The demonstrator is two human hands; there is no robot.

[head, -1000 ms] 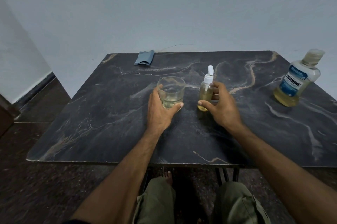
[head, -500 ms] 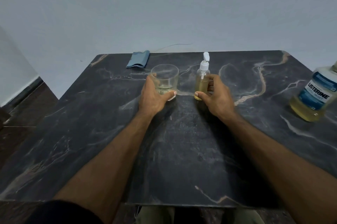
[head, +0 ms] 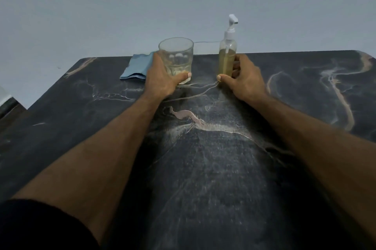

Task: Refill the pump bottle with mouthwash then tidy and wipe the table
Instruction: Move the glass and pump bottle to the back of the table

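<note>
Head view shows both hands stretched far forward, each one holding a vessel near the far edge of the table (head: 264, 168). The left hand (head: 162, 80) is wrapped around the lower part of the glass (head: 176, 58), with the thumb across the front near the base and the fingers hidden behind it. The glass stands upright and has only a little pale liquid at the bottom. The right hand (head: 244, 81) grips the pump bottle (head: 227, 56) low on its body, thumb at the front near the foot, fingers curled around the right side. The bottle stands upright, its white pump head is on, and yellowish liquid fills it almost to the shoulder.

I judge that the low grips are for sliding or setting the two things down without tipping them, because a tall narrow bottle falls easily when it is pushed from high up. As the bottle looks filled and closed, the tidying part seems to be in hand: both vessels are put side by side at the back, apart from each other, which leaves the middle of the dark marble top free for wiping.

The blue cloth (head: 138, 66) lies folded just beside the left hand, partly behind it, so it is near for the wiping step.
</note>
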